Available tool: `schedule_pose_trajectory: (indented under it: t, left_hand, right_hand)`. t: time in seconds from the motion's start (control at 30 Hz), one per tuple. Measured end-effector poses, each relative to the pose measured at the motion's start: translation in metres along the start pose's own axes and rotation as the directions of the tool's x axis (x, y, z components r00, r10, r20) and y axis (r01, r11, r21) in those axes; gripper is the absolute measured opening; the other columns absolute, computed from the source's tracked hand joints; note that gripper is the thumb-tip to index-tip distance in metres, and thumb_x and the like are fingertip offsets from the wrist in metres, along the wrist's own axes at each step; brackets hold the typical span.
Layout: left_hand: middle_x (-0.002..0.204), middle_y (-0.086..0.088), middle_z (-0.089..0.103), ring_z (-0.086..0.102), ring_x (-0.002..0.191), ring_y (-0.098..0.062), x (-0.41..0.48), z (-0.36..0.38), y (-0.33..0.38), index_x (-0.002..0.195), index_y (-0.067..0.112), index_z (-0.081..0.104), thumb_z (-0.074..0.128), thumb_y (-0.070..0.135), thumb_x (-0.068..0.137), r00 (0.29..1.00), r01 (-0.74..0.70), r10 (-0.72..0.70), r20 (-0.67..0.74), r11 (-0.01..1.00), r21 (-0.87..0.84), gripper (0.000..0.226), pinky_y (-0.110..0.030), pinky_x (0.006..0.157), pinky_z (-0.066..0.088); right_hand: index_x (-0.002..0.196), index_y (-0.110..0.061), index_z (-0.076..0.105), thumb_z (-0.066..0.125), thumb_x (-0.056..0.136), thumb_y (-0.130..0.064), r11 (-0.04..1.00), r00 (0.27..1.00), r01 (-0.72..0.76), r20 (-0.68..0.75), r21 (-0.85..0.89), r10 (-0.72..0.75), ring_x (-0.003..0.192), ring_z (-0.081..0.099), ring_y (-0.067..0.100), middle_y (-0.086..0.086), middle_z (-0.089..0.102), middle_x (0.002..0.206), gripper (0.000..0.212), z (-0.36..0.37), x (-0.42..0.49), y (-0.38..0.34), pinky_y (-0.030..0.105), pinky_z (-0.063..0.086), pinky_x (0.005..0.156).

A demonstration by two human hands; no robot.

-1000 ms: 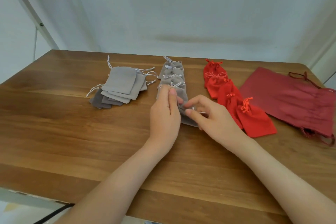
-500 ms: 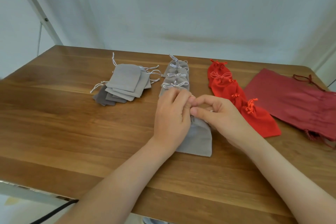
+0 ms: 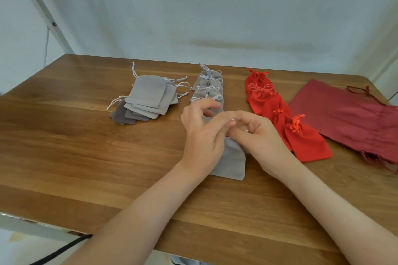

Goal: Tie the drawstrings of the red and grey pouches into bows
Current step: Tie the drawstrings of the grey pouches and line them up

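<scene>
A grey pouch (image 3: 232,161) lies on the wooden table (image 3: 64,157) in front of me, its top hidden under my hands. My left hand (image 3: 202,133) and my right hand (image 3: 260,137) meet over the pouch's neck, fingers curled and pinching its white drawstring. Behind them runs a row of grey pouches with tied bows (image 3: 209,86). To the right lies a row of red pouches with tied bows (image 3: 280,114). A pile of flat grey pouches with loose strings (image 3: 148,99) sits at the left.
A large dark red drawstring bag (image 3: 353,122) lies flat at the table's right side. A white metal frame post (image 3: 43,8) rises at the far left. A black cable (image 3: 60,249) hangs below the table's near edge.
The grey pouch was drawn out of the row towards me. My hands closed together over its neck, and my left fingers have now lifted and curled.
</scene>
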State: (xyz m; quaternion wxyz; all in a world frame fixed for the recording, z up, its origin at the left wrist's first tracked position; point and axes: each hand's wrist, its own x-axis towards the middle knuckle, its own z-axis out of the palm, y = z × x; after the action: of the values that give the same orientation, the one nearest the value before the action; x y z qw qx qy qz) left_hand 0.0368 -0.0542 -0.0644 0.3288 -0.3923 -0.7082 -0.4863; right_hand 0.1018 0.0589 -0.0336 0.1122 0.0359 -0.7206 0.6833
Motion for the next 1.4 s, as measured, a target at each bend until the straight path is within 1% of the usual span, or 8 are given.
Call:
schedule_pose_trajectory:
  t: [0.2,0.37,0.53,0.73,0.83,1.0,1.2,1.4]
  left_hand:
    - [0.091,0.013,0.042,0.045,0.091,-0.011,0.008,-0.003,0.002,0.098,0.030,0.066,0.044,0.038,0.097,0.986,0.161,-0.162,-0.028,0.986,-0.050,0.023,-0.044,0.076,0.045]
    - [0.089,0.019,0.041,0.048,0.092,-0.016,0.010,-0.006,0.005,0.096,0.031,0.067,0.049,0.034,0.091,0.956,0.293,-0.284,0.077,0.942,-0.164,0.019,-0.047,0.083,0.045]
    - [0.092,0.012,0.058,0.055,0.097,-0.015,0.012,-0.008,0.003,0.092,0.034,0.068,0.048,0.036,0.093,0.921,0.388,-0.371,0.118,0.902,-0.192,0.020,-0.048,0.089,0.044]
    - [0.086,0.015,0.068,0.061,0.087,-0.002,0.010,-0.008,0.005,0.094,0.035,0.067,0.057,0.029,0.092,0.845,0.532,-0.495,0.202,0.820,-0.210,0.011,-0.016,0.075,0.044]
    - [0.088,0.016,0.067,0.060,0.089,-0.002,0.009,-0.003,0.007,0.093,0.032,0.067,0.053,0.030,0.092,0.849,0.508,-0.458,0.265,0.844,-0.169,0.014,-0.018,0.077,0.045]
    - [0.092,0.003,0.065,0.054,0.092,-0.001,0.007,-0.001,0.008,0.093,0.012,0.069,0.043,0.027,0.095,0.885,0.405,-0.335,0.323,0.896,-0.183,0.030,-0.009,0.082,0.038]
    - [0.070,0.001,0.049,0.044,0.073,-0.006,0.008,-0.002,0.007,0.070,0.012,0.053,0.040,0.032,0.095,0.872,0.420,-0.352,0.341,0.895,-0.149,0.035,-0.012,0.070,0.034]
    - [0.078,-0.007,0.060,0.047,0.081,-0.014,0.005,-0.006,-0.001,0.083,0.010,0.068,0.038,0.039,0.094,0.813,0.353,-0.279,0.511,0.934,-0.053,0.043,-0.022,0.072,0.037]
  right_hand:
    - [0.095,0.001,0.059,0.063,0.085,-0.012,0.997,0.995,-0.075,0.074,0.029,0.072,0.036,0.028,0.002,0.002,0.044,0.049,0.017,-0.003,0.001,0.002,0.014,0.023,0.038]
    - [0.106,0.006,0.059,0.058,0.089,-0.001,0.990,0.995,-0.068,0.075,0.121,0.060,0.053,0.057,0.003,-0.002,0.067,0.065,0.018,0.002,0.001,0.004,0.009,0.040,0.049]
    - [0.090,0.009,0.058,0.057,0.090,-0.006,0.994,0.995,-0.083,-0.040,0.070,0.086,0.037,0.034,-0.002,-0.003,0.049,0.049,0.015,-0.003,0.000,0.005,0.010,0.026,0.039]
    - [0.090,-0.011,0.069,0.064,0.087,-0.016,0.980,0.968,-0.017,-0.242,0.198,0.066,0.062,0.052,0.027,0.017,0.065,0.074,0.007,-0.006,0.002,0.001,0.026,0.036,0.057]
    - [0.103,0.006,0.059,0.050,0.093,0.001,0.960,0.974,0.009,-0.221,0.279,0.056,0.044,0.054,0.002,-0.006,0.063,0.053,0.014,-0.005,0.002,0.001,0.012,0.040,0.045]
    - [0.115,0.008,0.054,0.041,0.094,0.005,0.955,0.989,0.000,-0.143,0.297,0.044,0.043,0.055,-0.005,-0.010,0.059,0.046,0.024,-0.003,0.002,0.004,0.005,0.039,0.045]
    - [0.117,-0.007,0.063,0.052,0.092,-0.012,0.991,0.993,0.041,-0.114,0.131,-0.026,0.109,0.064,0.023,0.009,0.069,0.113,0.027,-0.008,0.004,0.008,0.032,0.051,0.093]
    - [0.107,-0.004,0.067,0.047,0.095,-0.005,0.967,0.990,0.116,-0.046,-0.225,-0.130,0.093,0.066,0.024,0.010,0.070,0.100,0.023,-0.020,0.003,0.009,0.033,0.052,0.081]
